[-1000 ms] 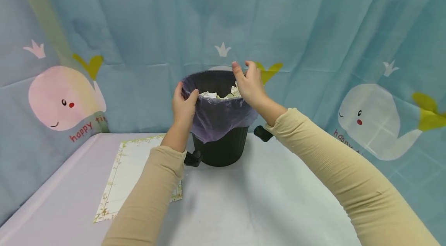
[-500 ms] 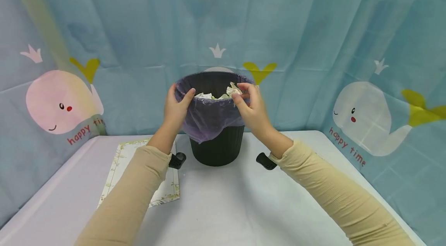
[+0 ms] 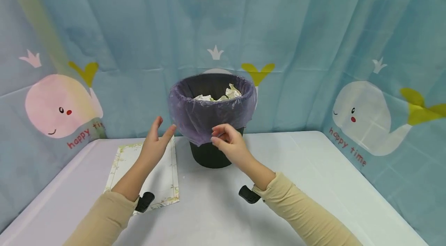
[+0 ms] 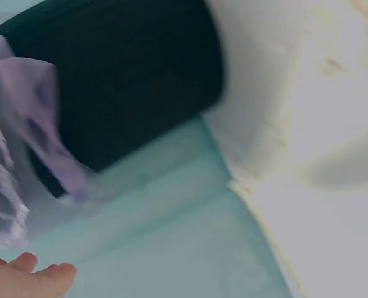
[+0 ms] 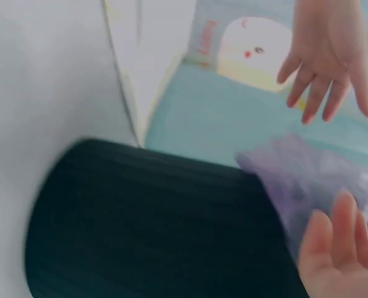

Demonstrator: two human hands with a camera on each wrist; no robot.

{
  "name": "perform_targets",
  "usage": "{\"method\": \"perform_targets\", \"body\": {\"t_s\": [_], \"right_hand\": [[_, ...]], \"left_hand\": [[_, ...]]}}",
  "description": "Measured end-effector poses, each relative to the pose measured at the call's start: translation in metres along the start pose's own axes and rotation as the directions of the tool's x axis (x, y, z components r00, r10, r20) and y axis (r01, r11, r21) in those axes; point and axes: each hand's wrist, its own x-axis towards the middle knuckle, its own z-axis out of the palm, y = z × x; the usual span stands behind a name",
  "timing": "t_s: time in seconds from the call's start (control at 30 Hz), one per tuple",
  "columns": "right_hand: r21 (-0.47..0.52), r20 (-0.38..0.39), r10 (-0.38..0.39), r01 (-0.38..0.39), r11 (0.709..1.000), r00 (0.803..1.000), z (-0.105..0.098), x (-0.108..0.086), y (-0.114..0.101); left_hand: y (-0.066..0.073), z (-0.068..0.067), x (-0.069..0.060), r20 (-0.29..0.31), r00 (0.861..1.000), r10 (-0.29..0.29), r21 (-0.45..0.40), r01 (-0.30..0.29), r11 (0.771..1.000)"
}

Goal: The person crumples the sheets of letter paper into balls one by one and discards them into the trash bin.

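Note:
A black trash bin (image 3: 210,157) stands upright on the table, lined with a thin purple bag (image 3: 217,118) folded over its rim. Crumpled white paper (image 3: 232,92) with green edging shows inside, near the top. My left hand (image 3: 155,147) is in front of the bin to the left, fingers spread and holding nothing. In front of the bag, lower than the rim, is my right hand (image 3: 231,145), its fingers loosely bent with nothing seen between them. The right wrist view has both hands, the left (image 5: 329,62) with straight fingers and the right (image 5: 345,261) before the bag.
A white sheet (image 3: 163,176) with a floral border lies flat on the white table (image 3: 278,161), partly under my left arm. A blue curtain (image 3: 296,45) with whale prints surrounds the table at the back and sides. Black wrist devices (image 3: 249,195) stick out beneath both sleeves.
Both hands have left the bag at the bin's rim and come down towards me. The right hand was beside the crumpled paper half a second ago. The paper stays in the bin.

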Motion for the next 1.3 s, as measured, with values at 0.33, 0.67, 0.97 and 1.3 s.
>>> {"method": "perform_targets", "body": {"t_s": [0.33,0.67,0.97,1.3], "right_hand": [[-0.225,0.495,0.320,-0.237,0.945,0.808,0.041,0.002,0.050],[-0.589,0.609,0.449,-0.006,0.808,0.654,0.093,0.016,0.091],[-0.781,0.513,0.597,0.046,0.623,0.617,0.125,0.028,0.092],[-0.853,0.462,0.642,0.108,0.511,0.611,0.136,0.030,0.090]], "left_hand": [[-0.080,-0.040,-0.018,0.097,0.995,-0.026,0.244,0.002,0.970],[-0.175,-0.097,-0.031,0.254,0.966,-0.046,0.506,-0.092,0.858],[-0.206,-0.117,-0.039,0.297,0.952,-0.081,0.498,-0.081,0.864],[-0.197,-0.108,-0.031,0.363,0.892,-0.270,0.635,-0.025,0.772]]}}
